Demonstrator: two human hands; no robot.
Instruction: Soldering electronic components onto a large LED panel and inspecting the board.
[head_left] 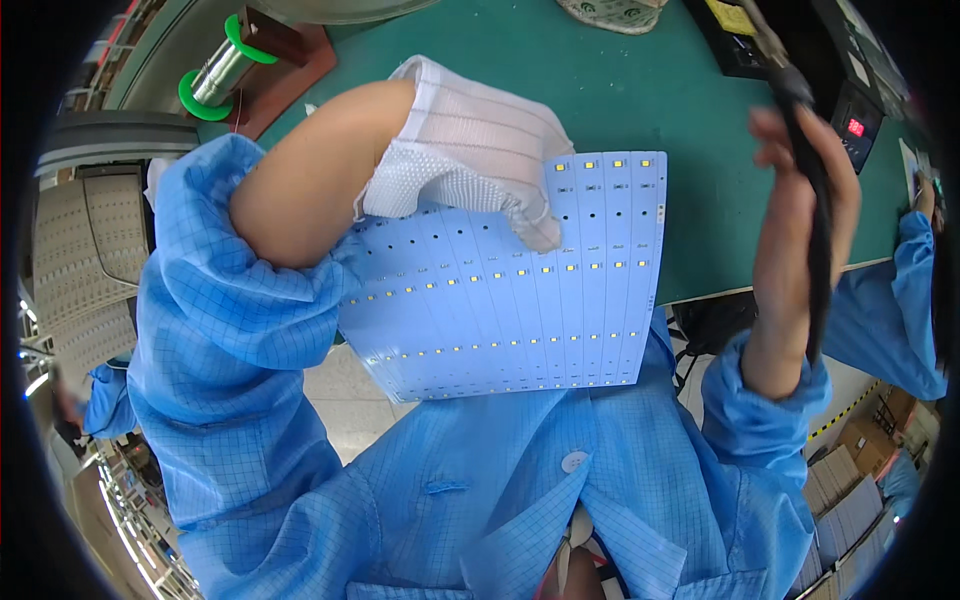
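Observation:
A white LED circuit board, scored into narrow strips with rows of small yellow LEDs, is tilted between the bench edge and my chest. My left hand, in a white ribbed glove, grips it at the far edge, a fingertip bent down onto its face. The other fingers are partly hidden by the glove's folds. At the right, my bare right hand, slightly blurred, is raised and closed round a soldering iron. The iron's metal end points up, away from the board, and its thick black cable runs down across my hand and wrist.
A solder wire spool with green flanges sits on a brown stand at the far left of the green bench. Black equipment with a red display stands at the far right. Another person's blue sleeve shows beyond my right arm.

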